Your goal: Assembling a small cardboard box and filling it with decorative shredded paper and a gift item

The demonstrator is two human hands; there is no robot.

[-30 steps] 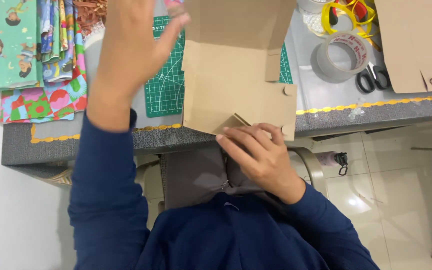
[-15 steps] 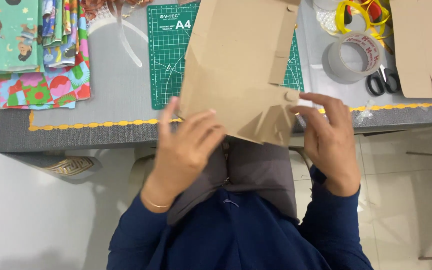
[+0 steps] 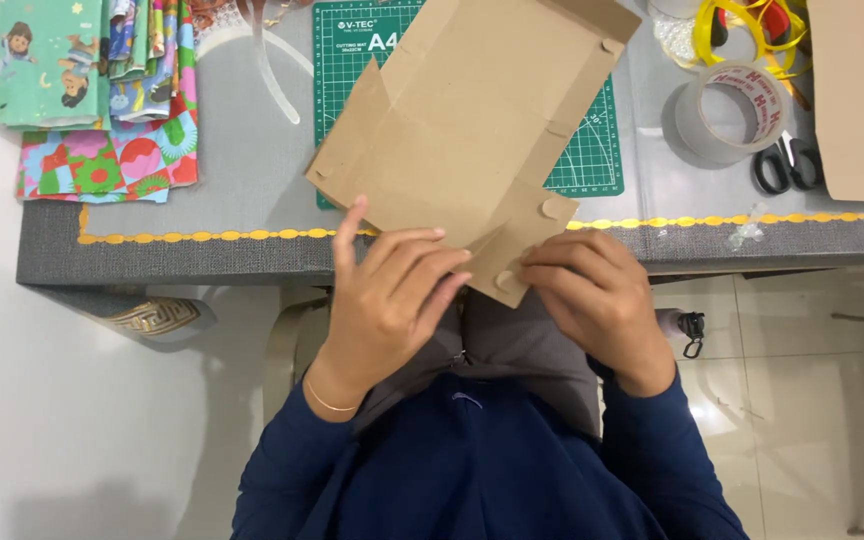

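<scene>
A grey fabric-covered bench (image 3: 202,190) with a yellow scalloped trim is standing over a pale tiled floor (image 3: 802,400), carrying a green cutting mat (image 3: 342,110), folded patterned wrapping papers (image 3: 102,100), a roll of clear tape (image 3: 732,110) and black scissors (image 3: 787,165). A flat brown cardboard box blank (image 3: 472,120) is lying tilted over the mat, overhanging the bench edge. The left hand (image 3: 387,300) is grasping its near edge, fingers (image 3: 417,262) curling beneath; the right hand (image 3: 597,295) is pinching its corner flap.

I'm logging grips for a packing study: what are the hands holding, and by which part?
Both hold the flat brown cardboard box blank at its near end: left hand on the near edge, right hand on the tabbed corner flap.
</scene>
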